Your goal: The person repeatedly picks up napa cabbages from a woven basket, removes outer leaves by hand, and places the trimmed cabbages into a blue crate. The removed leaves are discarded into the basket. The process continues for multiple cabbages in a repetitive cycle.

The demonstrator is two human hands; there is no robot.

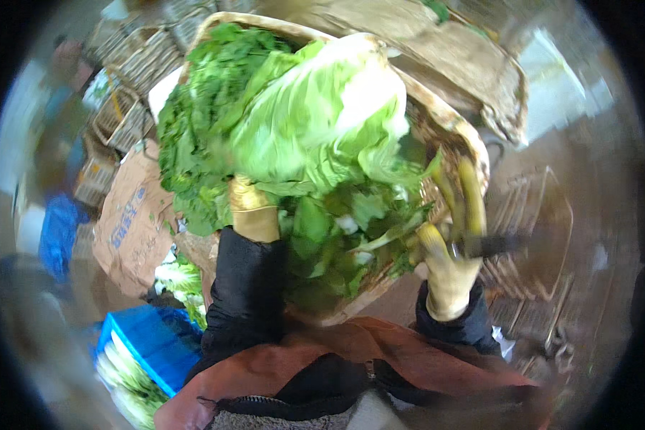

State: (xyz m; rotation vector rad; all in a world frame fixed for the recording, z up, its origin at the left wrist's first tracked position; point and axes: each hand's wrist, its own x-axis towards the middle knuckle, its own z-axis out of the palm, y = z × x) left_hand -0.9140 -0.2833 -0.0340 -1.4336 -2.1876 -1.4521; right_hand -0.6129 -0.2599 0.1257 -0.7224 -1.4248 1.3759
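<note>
A large head of pale green leafy cabbage (312,118), its white base towards the upper right, lies over a basket (475,145) before me. My left hand (250,201), in a yellow glove, reaches under its lower left side; the leaves hide the fingers. My right hand (451,263), also gloved, is at the basket's right side with some fingers stretched forward. Across its palm lies a dark-handled tool (492,245), blurred, perhaps a knife. Loose green leaves and trimmings (333,236) fill the basket between my hands.
Dark leafy greens (193,134) are heaped at the basket's left. A brown sack (134,220) with writing lies beyond them. Long pale cabbages (129,376) sit in a blue wrapping at lower left. Stacked crates (145,54) stand upper left; a wire rack (532,231) is at right.
</note>
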